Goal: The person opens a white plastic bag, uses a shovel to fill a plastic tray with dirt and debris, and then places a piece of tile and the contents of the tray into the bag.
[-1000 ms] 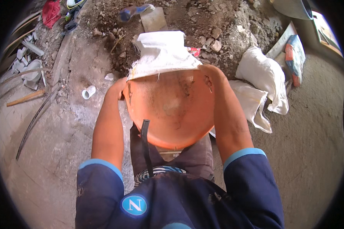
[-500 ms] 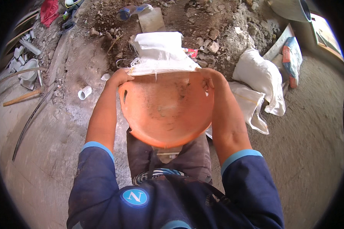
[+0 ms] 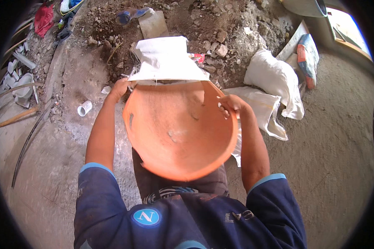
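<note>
An orange tub (image 3: 174,133) is tilted in front of me so that I look down into its hollow, with dirt marks on the inner wall. The mouth of a white woven sack (image 3: 162,58) lies over its far rim. At the sack's left corner, my left hand (image 3: 121,88) is closed on the sack's edge beside the tub's rim; some fingers are hidden. My right hand (image 3: 235,104) grips the tub at its right side, its fingertips showing inside the handle hole. The sack's right corner has no hand on it.
Earth and rubble (image 3: 212,45) lie beyond the sack, with a shovel (image 3: 153,25) among them. On the right are a full white sack (image 3: 270,74), a flatter white sack (image 3: 262,108) and a blue-and-red bag (image 3: 307,58). A white pipe piece (image 3: 84,108) and a black hose (image 3: 25,149) lie left.
My right hand has let go of the sack's right corner and moved nearer, onto the tub's right side. The tub's near rim has come closer to me. My left hand stays at the sack's left corner.
</note>
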Demonstrator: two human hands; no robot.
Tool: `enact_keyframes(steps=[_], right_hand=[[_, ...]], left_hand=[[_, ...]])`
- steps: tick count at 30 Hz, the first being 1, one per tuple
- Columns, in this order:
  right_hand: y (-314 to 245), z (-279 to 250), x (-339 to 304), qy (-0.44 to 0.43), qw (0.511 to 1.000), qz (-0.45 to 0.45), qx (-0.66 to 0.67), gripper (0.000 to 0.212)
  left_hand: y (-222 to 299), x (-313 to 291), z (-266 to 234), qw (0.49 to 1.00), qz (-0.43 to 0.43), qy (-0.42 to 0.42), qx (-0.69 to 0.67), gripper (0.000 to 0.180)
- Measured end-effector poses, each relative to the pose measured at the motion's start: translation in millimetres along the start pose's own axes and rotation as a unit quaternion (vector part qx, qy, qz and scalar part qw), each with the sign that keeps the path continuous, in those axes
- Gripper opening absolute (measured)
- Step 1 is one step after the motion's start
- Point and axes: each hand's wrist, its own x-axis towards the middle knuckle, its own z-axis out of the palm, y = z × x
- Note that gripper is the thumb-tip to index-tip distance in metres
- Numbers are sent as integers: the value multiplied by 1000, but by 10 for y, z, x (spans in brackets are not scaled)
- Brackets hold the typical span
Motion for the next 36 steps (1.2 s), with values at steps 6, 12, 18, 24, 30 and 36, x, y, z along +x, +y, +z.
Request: enact_keyframes(steps=[6, 12, 18, 24, 30, 36], right_hand=[[-27, -146, -742, 21, 993, -46, -103, 36], [-77, -222, -1199, 186, 931, 7, -313, 44], [-486, -1141, -1487, 247, 927, -43, -281, 32], [-1115, -2003, -1189, 375, 871, -230, -218, 37], [-1817, -2165, -702, 417, 819, -385, -77, 41], [-2753, -2399, -366, 311, 831, -440, 139, 37]], left_hand=[[20, 30, 258, 983, -71, 120, -116, 30], [214, -167, 561, 992, -60, 83, -67, 31], [235, -360, 494, 993, -67, 75, 66, 31], [-290, -140, 508, 943, -121, 252, -180, 39], [-466, -26, 707, 835, -29, 151, -529, 42], [-520, 111, 950, 873, -152, 128, -446, 45]])
